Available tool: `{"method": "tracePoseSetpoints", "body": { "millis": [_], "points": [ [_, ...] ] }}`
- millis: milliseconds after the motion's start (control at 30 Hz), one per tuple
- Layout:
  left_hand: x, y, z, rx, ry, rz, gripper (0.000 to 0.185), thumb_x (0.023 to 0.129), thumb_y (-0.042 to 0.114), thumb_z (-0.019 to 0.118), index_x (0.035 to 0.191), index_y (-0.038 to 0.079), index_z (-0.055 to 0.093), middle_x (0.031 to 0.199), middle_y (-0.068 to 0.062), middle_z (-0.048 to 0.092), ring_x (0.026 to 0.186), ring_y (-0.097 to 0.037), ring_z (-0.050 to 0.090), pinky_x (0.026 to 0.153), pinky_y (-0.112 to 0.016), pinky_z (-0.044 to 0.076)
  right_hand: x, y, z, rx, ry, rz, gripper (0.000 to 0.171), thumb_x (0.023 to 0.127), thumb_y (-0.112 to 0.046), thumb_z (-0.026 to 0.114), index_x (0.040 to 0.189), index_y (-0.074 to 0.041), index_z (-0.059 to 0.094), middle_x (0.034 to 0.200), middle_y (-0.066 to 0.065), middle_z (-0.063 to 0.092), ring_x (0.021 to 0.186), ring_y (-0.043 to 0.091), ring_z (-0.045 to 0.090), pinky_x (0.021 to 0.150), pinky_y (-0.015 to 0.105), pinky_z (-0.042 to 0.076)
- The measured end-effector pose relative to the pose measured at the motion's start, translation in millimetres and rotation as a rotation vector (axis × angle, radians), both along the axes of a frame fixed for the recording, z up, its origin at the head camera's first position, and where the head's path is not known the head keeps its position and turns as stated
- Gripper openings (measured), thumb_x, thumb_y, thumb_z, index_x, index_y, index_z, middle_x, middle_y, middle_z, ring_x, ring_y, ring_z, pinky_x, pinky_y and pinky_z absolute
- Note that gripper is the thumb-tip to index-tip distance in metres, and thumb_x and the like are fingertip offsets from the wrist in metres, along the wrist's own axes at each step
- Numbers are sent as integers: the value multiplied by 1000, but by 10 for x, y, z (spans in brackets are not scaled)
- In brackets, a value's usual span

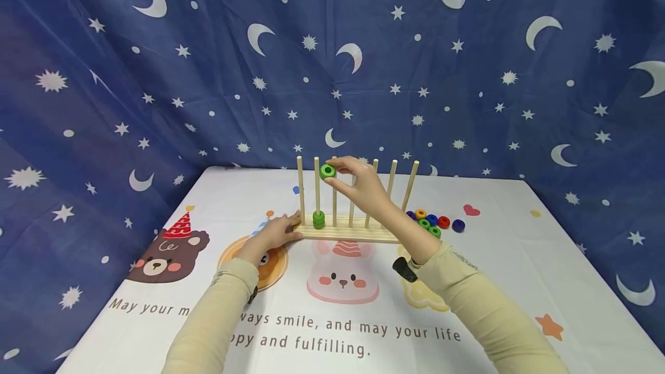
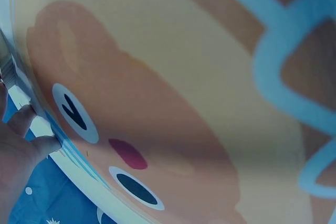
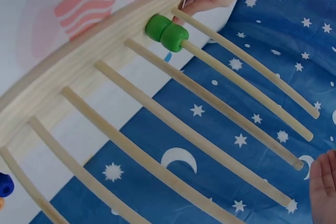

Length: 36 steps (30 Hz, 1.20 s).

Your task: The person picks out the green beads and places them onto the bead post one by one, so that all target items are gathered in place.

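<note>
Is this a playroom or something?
Probably a play table set up for filming. A tablecloth with cartoon animals covers the table, blue cloth with moons and stars hangs behind, and a wooden peg rack stands beside loose colored rings.

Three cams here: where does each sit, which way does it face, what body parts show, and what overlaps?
Head: worn on the head, facing forward and down at the peg rack; both forearms show, the right hand pinching a green ring, the left hand on the rack's end.
Left wrist: close over the printed tablecloth; fingers at the left edge.
Right wrist: looks along the pegs; a fingertip at the lower right.
Shared: head and right wrist both show the stacked green rings and left hand.
</note>
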State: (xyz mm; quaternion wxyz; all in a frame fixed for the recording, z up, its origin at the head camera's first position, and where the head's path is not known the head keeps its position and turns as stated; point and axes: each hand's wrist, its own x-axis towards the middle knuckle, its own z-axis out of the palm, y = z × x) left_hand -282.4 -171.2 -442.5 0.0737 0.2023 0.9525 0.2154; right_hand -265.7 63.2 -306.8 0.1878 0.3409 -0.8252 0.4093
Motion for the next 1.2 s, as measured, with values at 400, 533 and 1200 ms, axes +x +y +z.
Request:
{"method": "tracePoseSetpoints", "body": {
  "millis": [400,533,1200],
  "points": [
    [-9,19,7,-7,0,11,57,84,32,56,132,5,40,142,-9,29,126,-44,27,103,-54,25,-266,-123,160,11,0,-32,36,80,-21,64,112,-5,58,110,8,61,103,19,57,90,28,46],
    [-5,25,3,-12,9,10,57,85,33,55,132,5,39,141,-10,29,125,-44,28,102,-54,26,-358,-137,164,17,-62,-33,36,81,-21,62,112,-5,57,110,8,61,105,19,57,92,27,45],
    [-9,23,5,-19,-12,27,59,84,35,55,133,7,38,142,-10,28,126,-43,28,102,-53,26,-470,-221,157,117,-156,-42,35,82,-25,60,112,-8,58,112,7,61,106,20,56,92,31,45]
  ]
}}
